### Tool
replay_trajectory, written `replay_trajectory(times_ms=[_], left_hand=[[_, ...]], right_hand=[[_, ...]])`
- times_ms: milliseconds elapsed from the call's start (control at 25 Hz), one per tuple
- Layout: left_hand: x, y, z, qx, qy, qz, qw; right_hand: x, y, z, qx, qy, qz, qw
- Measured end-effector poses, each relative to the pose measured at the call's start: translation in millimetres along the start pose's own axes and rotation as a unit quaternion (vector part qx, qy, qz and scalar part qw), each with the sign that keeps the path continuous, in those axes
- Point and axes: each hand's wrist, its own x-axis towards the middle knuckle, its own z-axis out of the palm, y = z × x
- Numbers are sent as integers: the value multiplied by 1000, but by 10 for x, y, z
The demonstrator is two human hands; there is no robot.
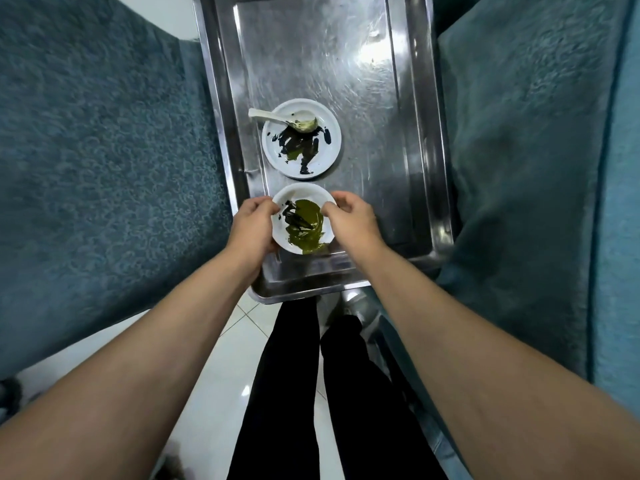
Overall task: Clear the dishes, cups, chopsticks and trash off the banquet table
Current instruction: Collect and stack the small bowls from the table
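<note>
A white bowl [302,202] smeared with green and black residue sits at the near end of a steel tray [419,188]. My left hand [252,226] grips its left rim and my right hand [349,220] pinches its right rim. Just beyond it lies a white plate [322,161] with dark smears, and a white ceramic spoon [277,117] rests across the plate's far edge.
The tray's far half [311,46] is bare metal. Teal upholstered chairs flank it on the left [104,150] and the right [526,150]. Below the tray are my black trouser legs [287,375] and a white tiled floor [221,358].
</note>
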Motion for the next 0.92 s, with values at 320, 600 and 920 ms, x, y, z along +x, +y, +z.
replay_trajectory(times_ms=[320, 600, 920], left_hand=[[32, 10, -29, 30, 6, 29, 999], [-197, 141, -51, 77, 11, 82, 994], [-1019, 474, 35, 61, 4, 159, 985]], right_hand=[[47, 9, 46, 1, -1, -14, 1000], [-120, -147, -95, 28, 24, -42, 998], [-813, -602, -422, 72, 25, -132, 988]])
